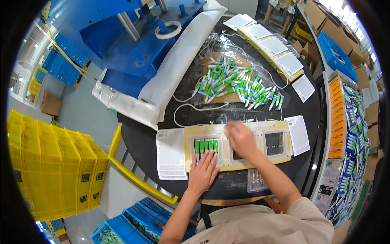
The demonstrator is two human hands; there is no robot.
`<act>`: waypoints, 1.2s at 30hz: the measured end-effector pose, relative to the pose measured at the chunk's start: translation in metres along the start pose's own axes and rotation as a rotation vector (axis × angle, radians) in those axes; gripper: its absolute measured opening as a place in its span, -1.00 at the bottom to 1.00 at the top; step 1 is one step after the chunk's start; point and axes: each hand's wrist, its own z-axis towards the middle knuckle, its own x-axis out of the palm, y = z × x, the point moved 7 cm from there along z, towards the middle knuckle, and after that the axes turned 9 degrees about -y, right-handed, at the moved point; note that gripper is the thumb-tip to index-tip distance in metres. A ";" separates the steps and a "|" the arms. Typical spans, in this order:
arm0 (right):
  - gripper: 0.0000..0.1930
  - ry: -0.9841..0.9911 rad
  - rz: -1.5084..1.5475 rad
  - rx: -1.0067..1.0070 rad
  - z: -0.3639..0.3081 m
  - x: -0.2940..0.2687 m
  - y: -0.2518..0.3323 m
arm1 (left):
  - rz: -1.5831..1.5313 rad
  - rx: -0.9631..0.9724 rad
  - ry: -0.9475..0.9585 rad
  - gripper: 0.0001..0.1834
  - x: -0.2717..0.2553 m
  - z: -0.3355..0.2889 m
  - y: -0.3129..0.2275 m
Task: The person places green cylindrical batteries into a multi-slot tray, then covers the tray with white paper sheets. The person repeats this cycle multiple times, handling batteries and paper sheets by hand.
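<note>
A long cream-and-yellow frame (pixel 189 156) with square windows lies across the near side of the black table. Green tubes (pixel 206 145) stand in a row in its left window. My left hand (pixel 203 173) rests with fingers stretched out on the lower ends of these tubes, gripping nothing. My right hand (pixel 243 141) hangs over the middle of the frame, its fingertips smeared near the far edge. Whether it holds anything cannot be made out. Just beyond those fingers lies a single white-tipped tube (pixel 248 120). Dark slots show in the right window (pixel 274 144).
Beyond the frame is a heap of green, white and blue tubes (pixel 239 83). Stacks of printed white cards (pixel 170 152) flank the frame, and a second loaded frame (pixel 268 46) sits far right. A blue press (pixel 138 57) stands far left. A clear blister tray (pixel 256 181) lies near me.
</note>
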 end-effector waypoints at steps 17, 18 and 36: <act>-0.80 0.233 -0.186 -0.410 0.010 -0.022 -0.017 | -0.006 -0.093 -0.247 -0.69 0.011 0.149 0.092; -0.82 0.230 -0.181 -0.485 -0.010 -0.031 0.004 | 0.028 -0.098 -0.195 -0.69 0.023 0.168 0.102; -0.92 0.387 -0.553 -0.143 0.051 0.000 -0.164 | -0.732 -0.764 -0.124 -0.80 0.033 0.119 0.070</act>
